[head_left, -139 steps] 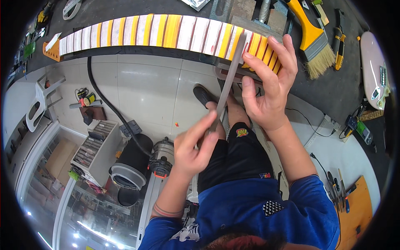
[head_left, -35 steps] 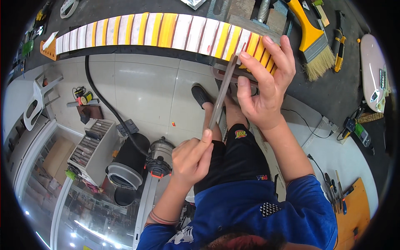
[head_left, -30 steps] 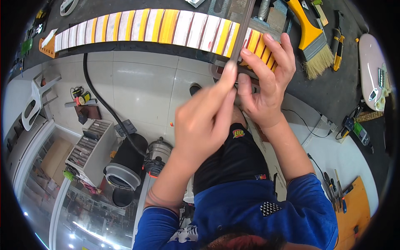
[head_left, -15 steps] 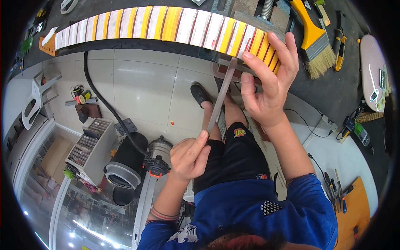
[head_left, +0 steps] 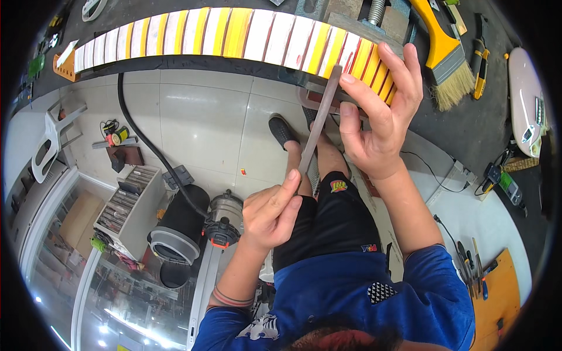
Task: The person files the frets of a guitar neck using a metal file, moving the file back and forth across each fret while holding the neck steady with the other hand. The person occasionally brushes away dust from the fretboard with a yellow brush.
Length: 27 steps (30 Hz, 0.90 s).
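A long guitar neck point(head_left: 237, 35) stretches across the bench edge, its fingerboard covered in white and yellow strips with dark lines between them. My left hand point(head_left: 270, 215) is closed around one end of a slim grey file point(head_left: 321, 120), index finger laid along it. The file's far tip overlaps the neck's near edge, close to my right hand point(head_left: 383, 120). That hand is at the neck's right end, fingers spread, with its fingertips on or beside the yellow strips. Its thumb stands off below the near edge.
A yellow-handled brush point(head_left: 442, 55) and a yellow utility knife point(head_left: 480, 70) lie on the dark bench to the right. Behind the neck stands a metal vise point(head_left: 377, 14). Down on the floor are a vacuum point(head_left: 224, 219) with a black hose point(head_left: 140, 137) and a black bin point(head_left: 180, 225).
My left hand has pushed the file up and slightly right, so its tip now overlaps the neck's edge. My right hand has kept almost the same place.
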Tool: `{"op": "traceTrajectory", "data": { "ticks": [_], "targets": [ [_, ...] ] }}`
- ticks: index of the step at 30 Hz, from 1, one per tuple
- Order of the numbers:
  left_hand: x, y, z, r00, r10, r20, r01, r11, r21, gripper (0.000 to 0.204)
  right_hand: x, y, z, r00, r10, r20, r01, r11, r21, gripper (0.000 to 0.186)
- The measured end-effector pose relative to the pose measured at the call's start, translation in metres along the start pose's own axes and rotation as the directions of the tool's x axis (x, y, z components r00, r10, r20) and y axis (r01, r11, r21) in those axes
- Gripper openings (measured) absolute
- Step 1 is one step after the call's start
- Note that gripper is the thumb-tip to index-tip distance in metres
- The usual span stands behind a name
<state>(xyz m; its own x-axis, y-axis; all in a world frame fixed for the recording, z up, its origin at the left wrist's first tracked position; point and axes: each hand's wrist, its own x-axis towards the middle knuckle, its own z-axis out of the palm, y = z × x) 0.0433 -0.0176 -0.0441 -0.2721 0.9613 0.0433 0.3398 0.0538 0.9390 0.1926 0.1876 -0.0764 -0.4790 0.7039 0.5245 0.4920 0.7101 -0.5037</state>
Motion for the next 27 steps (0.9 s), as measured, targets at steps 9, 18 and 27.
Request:
{"op": "traceTrajectory", "data": {
  "ticks": [9, 18, 27],
  "targets": [
    [0.101, 0.016, 0.022, 0.995, 0.081, -0.052, -0.077, 0.994, 0.077, 0.057, 0.003, -0.002, -0.003, 1.0, 0.028, 0.002, -0.029, 0.999, 0.038, 0.059],
    [0.056, 0.017, 0.01, 0.999, 0.046, -0.003, -0.044, 0.978, 0.203, 0.059, 0.002, -0.001, -0.002, 1.0, 0.002, 0.013, -0.002, 1.0, 0.005, 0.058],
    [0.003, 0.018, -0.001, 0.99, -0.09, 0.107, 0.059, 0.963, 0.263, 0.059, 0.0, 0.001, -0.005, 0.999, 0.024, 0.029, -0.024, 1.0, -0.011, 0.058]
  ]
}}
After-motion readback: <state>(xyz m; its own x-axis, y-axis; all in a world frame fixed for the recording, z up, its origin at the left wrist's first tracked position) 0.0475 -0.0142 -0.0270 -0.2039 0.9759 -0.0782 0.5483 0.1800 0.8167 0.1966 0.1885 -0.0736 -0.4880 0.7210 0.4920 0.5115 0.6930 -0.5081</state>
